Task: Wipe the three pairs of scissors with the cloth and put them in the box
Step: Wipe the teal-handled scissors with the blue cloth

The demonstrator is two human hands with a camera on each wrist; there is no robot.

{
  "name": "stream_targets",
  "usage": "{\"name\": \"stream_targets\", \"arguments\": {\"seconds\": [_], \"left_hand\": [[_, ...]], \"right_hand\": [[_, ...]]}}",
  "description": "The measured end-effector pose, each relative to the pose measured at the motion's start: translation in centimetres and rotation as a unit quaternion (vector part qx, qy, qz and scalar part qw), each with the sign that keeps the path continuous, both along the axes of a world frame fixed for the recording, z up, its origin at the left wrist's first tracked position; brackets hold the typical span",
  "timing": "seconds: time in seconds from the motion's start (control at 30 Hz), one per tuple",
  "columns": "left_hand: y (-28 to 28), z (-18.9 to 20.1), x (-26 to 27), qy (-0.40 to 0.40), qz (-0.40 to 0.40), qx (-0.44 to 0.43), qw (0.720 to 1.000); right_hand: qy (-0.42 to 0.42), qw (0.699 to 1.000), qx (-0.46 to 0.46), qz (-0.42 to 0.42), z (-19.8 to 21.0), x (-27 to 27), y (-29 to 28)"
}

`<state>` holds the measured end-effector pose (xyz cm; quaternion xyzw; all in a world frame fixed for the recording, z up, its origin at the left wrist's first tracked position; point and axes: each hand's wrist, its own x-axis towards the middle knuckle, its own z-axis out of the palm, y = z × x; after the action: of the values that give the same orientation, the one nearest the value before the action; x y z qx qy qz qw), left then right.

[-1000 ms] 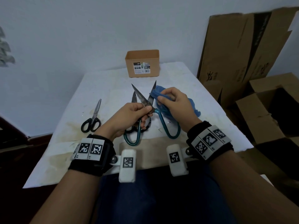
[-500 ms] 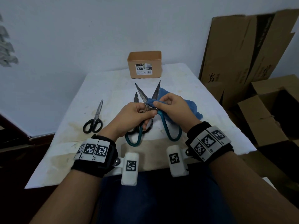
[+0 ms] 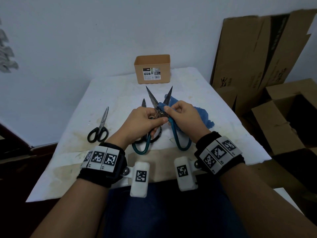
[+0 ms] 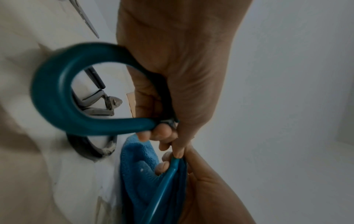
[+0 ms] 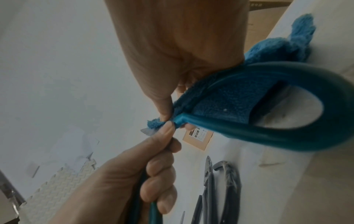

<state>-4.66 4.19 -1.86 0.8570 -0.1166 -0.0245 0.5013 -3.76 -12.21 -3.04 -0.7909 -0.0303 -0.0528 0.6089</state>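
Teal-handled scissors (image 3: 151,97) stand with blades spread and tips pointing away from me. My left hand (image 3: 159,121) grips them just below the pivot, with one teal loop (image 4: 57,97) hanging under the palm. My right hand (image 3: 167,110) pinches the blue cloth (image 3: 204,115) against the metal at the pivot, and the other loop (image 5: 287,136) hangs below it. Black-handled scissors (image 3: 98,133) lie shut on the table's left side. A third, dark-handled pair (image 3: 143,103) lies partly hidden under my left hand. The tan box (image 3: 152,69) stands open at the table's far edge.
The white, stained table (image 3: 72,152) ends close to my lap. Flattened cardboard (image 3: 257,57) leans on the wall at the right, and open cartons (image 3: 283,127) stand beside the table's right edge. A white wall rises behind the box.
My right hand has drawn the cloth down from the right blade to the pivot. The left hand keeps its hold on the teal scissors.
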Motion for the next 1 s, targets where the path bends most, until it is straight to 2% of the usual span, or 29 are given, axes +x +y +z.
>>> {"name": "stream_targets", "arguments": {"seconds": [0.67, 0.87, 1.0], "left_hand": [[-0.1, -0.1, 0.0, -0.007, -0.011, 0.024, 1.0], [0.7, 0.0, 0.2, 0.021, -0.038, 0.003, 0.999], [1.1, 0.2, 0.2, 0.035, -0.047, -0.028, 0.998]], "right_hand": [[-0.024, 0.999, -0.034, -0.008, -0.2, 0.0, 0.3], [-0.014, 0.999, -0.03, -0.012, -0.3, 0.0, 0.6], [-0.007, 0.999, -0.004, -0.054, -0.2, -0.1, 0.4]]}}
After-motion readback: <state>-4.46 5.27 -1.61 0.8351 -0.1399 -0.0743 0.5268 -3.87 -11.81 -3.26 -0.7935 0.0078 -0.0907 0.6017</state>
